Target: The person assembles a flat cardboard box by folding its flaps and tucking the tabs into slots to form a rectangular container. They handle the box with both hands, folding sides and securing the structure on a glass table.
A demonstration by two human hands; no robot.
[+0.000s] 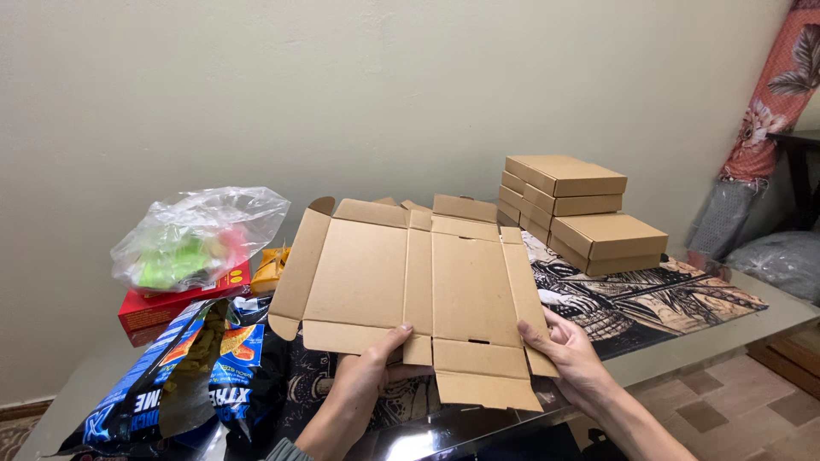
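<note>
**Flat brown cardboard box blank, held open over the bench**

The flat brown cardboard box blank (410,290), die-cut and scored into panels and flaps, is up in front of me, tilted toward my face, its lower edge just above the near side of the bench (683,346). My left hand (371,376) takes it from below near the middle of the bottom edge, thumb on the face and the fingers (395,338) tucked behind, clenched on the board. My right hand (571,358) grips the lower right side flap the same way, thumb in front, the rest hidden behind.

I judge it light and fairly stiff across each panel, but floppy at every score line, so the outer flaps will sag or swing if I hold only one corner. Best hold is on the big panels close to a fold, both hands spread apart. The surface looks dry and matt, not slippery; the edges could crease if pinched hard.

To my right, well apart, stands a stack of closed brown cardboard boxes (581,209) on a dark printed mat (675,299). To my left lie blue snack bags (171,376), a red flat box (175,306) and a clear plastic bag (196,239) with green and pink contents.
</note>
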